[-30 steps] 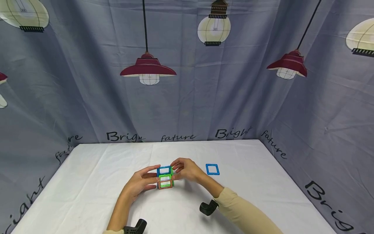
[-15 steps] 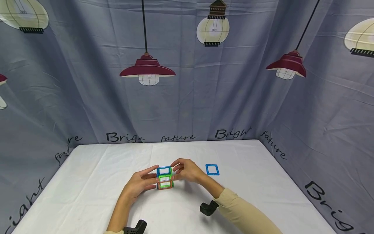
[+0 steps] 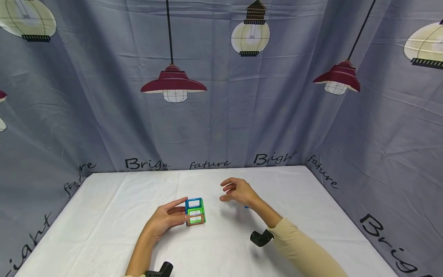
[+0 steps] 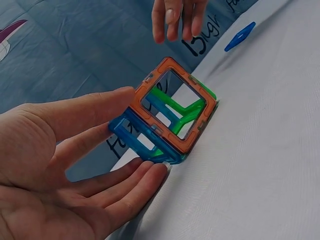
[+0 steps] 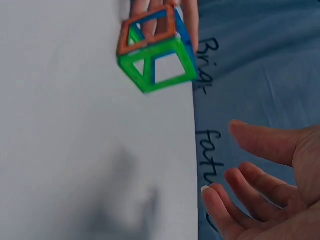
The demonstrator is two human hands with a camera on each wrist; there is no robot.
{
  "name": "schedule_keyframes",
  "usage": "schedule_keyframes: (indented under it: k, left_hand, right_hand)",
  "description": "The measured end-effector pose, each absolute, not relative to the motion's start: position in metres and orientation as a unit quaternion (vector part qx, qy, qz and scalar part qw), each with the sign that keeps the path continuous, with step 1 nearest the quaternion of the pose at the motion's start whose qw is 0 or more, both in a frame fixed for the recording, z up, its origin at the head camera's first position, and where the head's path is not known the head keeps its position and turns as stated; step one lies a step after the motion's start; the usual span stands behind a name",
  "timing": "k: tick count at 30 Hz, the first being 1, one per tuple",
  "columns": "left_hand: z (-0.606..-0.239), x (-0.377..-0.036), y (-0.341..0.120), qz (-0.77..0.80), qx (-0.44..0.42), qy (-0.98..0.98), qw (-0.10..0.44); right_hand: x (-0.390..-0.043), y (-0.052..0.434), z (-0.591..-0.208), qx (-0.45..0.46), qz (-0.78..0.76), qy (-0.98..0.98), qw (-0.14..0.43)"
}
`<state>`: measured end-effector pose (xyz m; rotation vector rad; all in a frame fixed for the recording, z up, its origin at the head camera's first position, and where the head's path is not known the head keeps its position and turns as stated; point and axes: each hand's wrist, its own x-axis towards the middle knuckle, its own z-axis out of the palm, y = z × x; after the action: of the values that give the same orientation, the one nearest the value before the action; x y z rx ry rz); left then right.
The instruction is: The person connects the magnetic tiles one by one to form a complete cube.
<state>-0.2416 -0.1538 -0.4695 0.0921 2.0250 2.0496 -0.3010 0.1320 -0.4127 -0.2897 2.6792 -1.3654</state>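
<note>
A small cube of magnetic tiles (image 3: 204, 214) stands on the white table, with blue, green and orange frames showing. At its left side my left hand (image 3: 166, 218) holds it, thumb near the orange tile (image 4: 192, 80) and other fingertips along the blue tile (image 4: 131, 137). My right hand (image 3: 238, 191) is in the air to the right of the cube, holding nothing, its fingers loosely bent and apart from the thumb. Beneath the right hand lies a loose blue square tile (image 4: 240, 36), mostly covered by the hand and wrist in the head view.
A white cloth covers the table (image 3: 114, 215). Behind it and at both sides hangs a grey-blue curtain (image 3: 221, 115) printed with lamps and lettering. Each wrist wears a black camera mount, such as the right wrist's mount (image 3: 261, 238).
My right hand has let go of the cube's right side and moved up and right, over the loose blue tile. The left hand stays at the cube.
</note>
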Motion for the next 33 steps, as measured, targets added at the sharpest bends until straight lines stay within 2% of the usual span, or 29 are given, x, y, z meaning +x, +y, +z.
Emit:
schedule_keyframes:
  k: [12, 19, 25, 33]
  left_hand:
    - [-0.473, -0.243, -0.147, 0.695, 0.023, 0.709, 0.117]
    - [-0.474, -0.243, -0.147, 0.691, 0.028, 0.712, 0.123]
    - [-0.472, -0.243, -0.146, 0.686, 0.020, 0.717, 0.121]
    - [-0.474, -0.243, -0.145, 0.682, 0.016, 0.721, 0.119]
  right_hand:
    - [-0.311, 0.181, -0.415, -0.048, -0.407, 0.912, 0.032]
    - [-0.313, 0.210, -0.427, -0.012, -0.367, 0.929, 0.039]
    - [-0.314, 0.226, -0.437, -0.019, -0.349, 0.935, 0.060]
    - [-0.315, 0.230, -0.452, -0.039, -0.339, 0.938, 0.061]
